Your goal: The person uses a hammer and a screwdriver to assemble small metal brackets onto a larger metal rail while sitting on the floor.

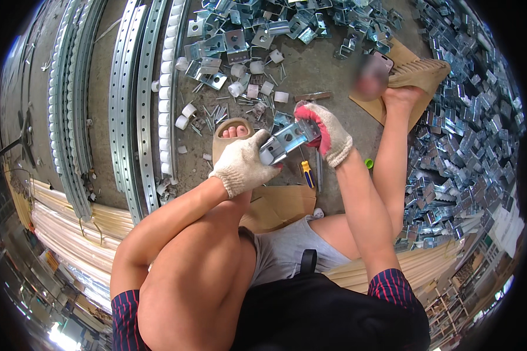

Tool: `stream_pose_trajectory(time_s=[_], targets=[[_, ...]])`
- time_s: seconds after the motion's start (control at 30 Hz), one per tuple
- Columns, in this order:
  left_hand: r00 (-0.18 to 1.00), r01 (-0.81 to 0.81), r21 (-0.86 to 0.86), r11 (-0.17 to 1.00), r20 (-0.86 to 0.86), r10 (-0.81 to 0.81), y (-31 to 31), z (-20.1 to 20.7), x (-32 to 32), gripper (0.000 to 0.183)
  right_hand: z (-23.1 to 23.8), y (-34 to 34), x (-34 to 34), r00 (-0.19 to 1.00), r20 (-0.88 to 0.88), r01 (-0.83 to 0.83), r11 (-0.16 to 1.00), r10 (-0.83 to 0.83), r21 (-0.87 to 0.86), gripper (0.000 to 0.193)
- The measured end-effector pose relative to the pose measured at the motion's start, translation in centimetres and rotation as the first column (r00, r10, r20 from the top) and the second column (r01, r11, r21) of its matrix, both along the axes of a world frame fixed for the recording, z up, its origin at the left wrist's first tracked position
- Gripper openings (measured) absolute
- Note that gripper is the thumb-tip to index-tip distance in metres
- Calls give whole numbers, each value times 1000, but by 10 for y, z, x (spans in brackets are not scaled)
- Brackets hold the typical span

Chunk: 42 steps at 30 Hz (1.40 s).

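In front of me I hold a short shiny metal channel bracket (291,139) with a hole in its face, tilted between my two gloved hands. My left hand (243,164), in a cream knit glove, is closed around its left end. Something white, perhaps a roller, shows by the left thumb. My right hand (328,133), in a cream glove with a red palm, grips the other end, its fingers curled over the metal. Just below the bracket, a screwdriver (307,174) with a yellow and blue handle lies on the floor.
Long perforated metal rails (120,105) and a rail lined with white rollers (167,99) lie at left. Loose white rollers (236,89) and pins are scattered ahead, beside piled metal brackets (236,44). A larger bracket heap (462,134) fills the right. Cardboard (284,205) lies beneath me.
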<state>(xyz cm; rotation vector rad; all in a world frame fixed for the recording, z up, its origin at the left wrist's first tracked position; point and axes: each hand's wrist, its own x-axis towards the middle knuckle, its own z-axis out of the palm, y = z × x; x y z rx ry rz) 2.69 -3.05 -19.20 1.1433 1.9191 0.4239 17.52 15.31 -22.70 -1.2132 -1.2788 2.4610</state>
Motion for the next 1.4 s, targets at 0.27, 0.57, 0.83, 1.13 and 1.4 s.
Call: stream_pose_trajectory(time_s=[0.27, 0.57, 0.83, 1.13, 1.4], targets=[[998, -38, 139, 990, 48, 31, -5, 1, 5, 71, 25, 3, -6, 998, 9, -63, 996, 64, -69, 7], [999, 17, -8, 1000, -52, -17, 2, 11, 11, 62, 22, -1, 2, 993, -57, -106, 985, 99, -136, 8], [999, -1, 13, 1000, -34, 2, 4, 14, 10, 55, -2, -5, 16, 1000, 3, -19, 967, 20, -255, 13], [996, -25, 69, 997, -86, 31, -2, -4, 12, 55, 2, 6, 9, 997, -2, -73, 973, 75, -219, 16], [998, -44, 18, 999, -44, 45, -4, 2, 4, 61, 20, 19, -14, 986, 25, -162, 987, 163, -6, 23]])
